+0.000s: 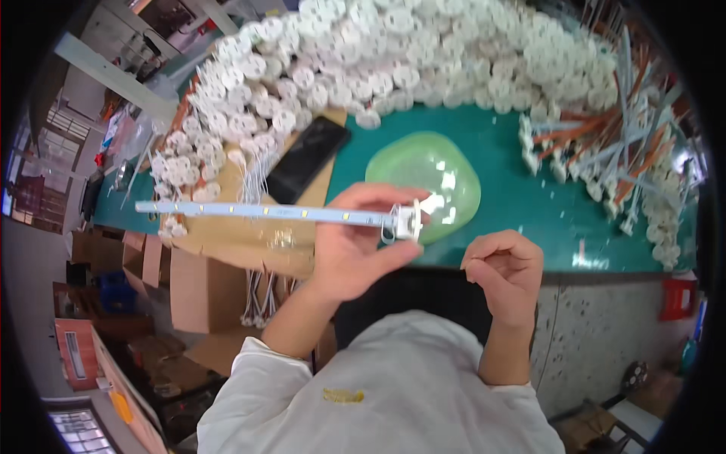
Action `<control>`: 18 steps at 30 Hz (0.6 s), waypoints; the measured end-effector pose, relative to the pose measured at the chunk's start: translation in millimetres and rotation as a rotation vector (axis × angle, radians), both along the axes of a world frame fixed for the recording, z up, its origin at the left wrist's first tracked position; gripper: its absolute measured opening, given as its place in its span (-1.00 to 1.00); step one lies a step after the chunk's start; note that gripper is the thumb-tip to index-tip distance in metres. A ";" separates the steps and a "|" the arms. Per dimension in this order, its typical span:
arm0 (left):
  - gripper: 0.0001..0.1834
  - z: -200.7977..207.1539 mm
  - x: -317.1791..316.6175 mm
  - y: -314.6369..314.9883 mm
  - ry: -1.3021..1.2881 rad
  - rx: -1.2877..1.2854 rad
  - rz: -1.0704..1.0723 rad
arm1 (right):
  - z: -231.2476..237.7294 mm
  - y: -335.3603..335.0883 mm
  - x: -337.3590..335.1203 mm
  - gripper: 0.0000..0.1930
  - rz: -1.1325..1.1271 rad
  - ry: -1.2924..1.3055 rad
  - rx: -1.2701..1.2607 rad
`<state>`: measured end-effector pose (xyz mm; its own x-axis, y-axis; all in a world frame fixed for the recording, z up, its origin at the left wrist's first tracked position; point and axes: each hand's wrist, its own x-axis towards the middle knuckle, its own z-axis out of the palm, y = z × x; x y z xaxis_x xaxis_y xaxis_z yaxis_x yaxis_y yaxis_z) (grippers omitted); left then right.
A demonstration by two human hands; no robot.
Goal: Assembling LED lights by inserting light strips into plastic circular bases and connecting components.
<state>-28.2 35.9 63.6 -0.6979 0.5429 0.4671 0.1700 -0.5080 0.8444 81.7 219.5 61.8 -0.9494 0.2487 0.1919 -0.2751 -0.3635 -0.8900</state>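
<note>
My left hand is closed round the white end piece of an LED strip, thumb below and fingers above. The strip is narrow and pale, dotted with small yellow LEDs, and reaches out level to the left. Thin white wire loops by the end piece. To the right, apart from the strip, my right hand has its thumb and fingertips pressed together; whatever may be between them is too small to make out. Just beyond my left hand lies a shiny translucent green dish, partly covered by the fingers.
A large heap of round white plastic parts spans the back of the green table. At right lie more with orange and grey strips. A black phone rests on brown cardboard. Open cardboard boxes stand lower left.
</note>
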 end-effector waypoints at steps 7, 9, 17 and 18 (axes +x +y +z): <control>-0.43 -39.8 91.5 -0.9 -0.323 0.377 -0.080 | -25.9 -56.9 50.8 -0.81 0.163 -0.039 0.006; -0.44 -39.0 102.8 -2.4 -0.252 0.326 -0.106 | -29.5 -61.3 55.1 -0.79 0.132 0.091 0.312; -0.48 -27.6 127.8 -1.6 -0.258 0.324 -0.028 | -16.2 -69.1 67.2 -0.74 -0.276 0.556 0.906; -0.48 -27.7 129.1 -2.9 -0.258 0.317 -0.031 | -16.0 -68.0 68.7 -0.73 -0.221 0.522 0.895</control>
